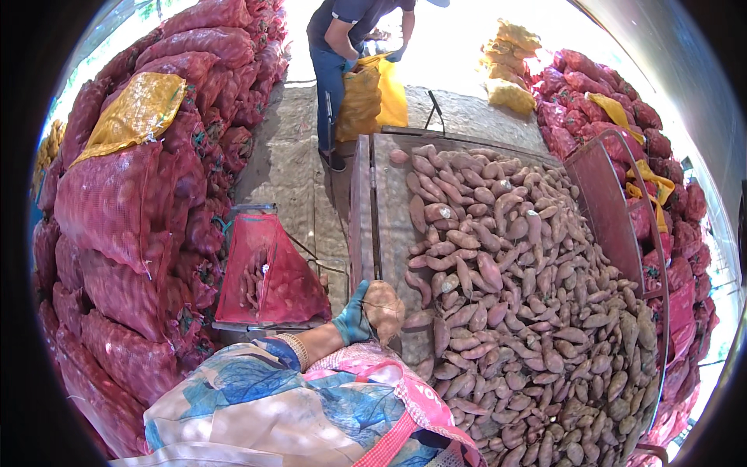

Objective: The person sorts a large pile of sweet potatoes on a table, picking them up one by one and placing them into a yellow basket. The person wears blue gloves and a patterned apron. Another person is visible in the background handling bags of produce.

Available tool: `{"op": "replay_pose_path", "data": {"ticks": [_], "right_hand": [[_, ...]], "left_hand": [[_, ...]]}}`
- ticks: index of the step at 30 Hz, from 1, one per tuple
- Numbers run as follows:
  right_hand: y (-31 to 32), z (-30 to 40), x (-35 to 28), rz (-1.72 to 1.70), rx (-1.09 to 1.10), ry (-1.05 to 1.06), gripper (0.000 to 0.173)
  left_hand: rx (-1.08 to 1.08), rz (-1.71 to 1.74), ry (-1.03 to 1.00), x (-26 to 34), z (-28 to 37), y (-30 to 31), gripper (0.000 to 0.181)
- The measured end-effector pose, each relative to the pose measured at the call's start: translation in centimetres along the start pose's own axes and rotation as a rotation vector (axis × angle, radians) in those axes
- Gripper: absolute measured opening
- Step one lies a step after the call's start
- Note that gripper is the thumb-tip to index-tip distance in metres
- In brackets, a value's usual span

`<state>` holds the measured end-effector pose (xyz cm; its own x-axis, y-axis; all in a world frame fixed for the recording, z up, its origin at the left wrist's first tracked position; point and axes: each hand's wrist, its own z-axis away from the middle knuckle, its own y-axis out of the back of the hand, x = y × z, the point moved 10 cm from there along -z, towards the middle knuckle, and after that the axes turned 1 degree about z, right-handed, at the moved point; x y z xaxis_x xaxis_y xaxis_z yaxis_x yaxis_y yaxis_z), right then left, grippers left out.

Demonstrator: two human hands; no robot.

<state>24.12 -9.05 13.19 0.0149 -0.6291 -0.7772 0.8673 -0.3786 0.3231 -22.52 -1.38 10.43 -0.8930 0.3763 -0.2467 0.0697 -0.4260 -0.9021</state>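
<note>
A large round sweet potato is held in my left hand, which wears a teal glove. The hand is just in front of my body, at the near left edge of a wooden sorting table. A wide heap of reddish sweet potatoes covers much of the table to the right. Left of my hand, a red mesh sack hangs mouth up on a metal frame, with some sweet potatoes inside. My right hand is out of view.
Filled red mesh sacks are stacked high at the left, more at the right. A co-worker bends over a yellow sack beyond the table. A metal panel with a curved rail borders the heap.
</note>
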Motion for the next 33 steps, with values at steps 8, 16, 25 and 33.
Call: {"op": "replay_pose_path", "data": {"ticks": [8,16,25,33], "right_hand": [[-0.8,-0.7,-1.9,-0.009,-0.028,0.041,0.037],[-3.8,-1.7,-3.2,-0.013,-0.072,0.033,0.038],[-6.8,-2.9,-0.9,-0.002,-0.099,-0.094,0.039],[-9.6,-0.9,6.8,0.034,-0.140,-0.353,0.039]], "left_hand": [[-0.191,0.100,-0.053,1.8,1.2,-2.2,0.070],[-0.350,-0.013,-0.239,11.9,-3.1,-7.9,0.057],[0.057,-0.528,-0.464,25.6,-8.9,-11.7,0.063],[0.185,-0.679,-0.520,31.2,-16.2,-11.8,0.065]]}}
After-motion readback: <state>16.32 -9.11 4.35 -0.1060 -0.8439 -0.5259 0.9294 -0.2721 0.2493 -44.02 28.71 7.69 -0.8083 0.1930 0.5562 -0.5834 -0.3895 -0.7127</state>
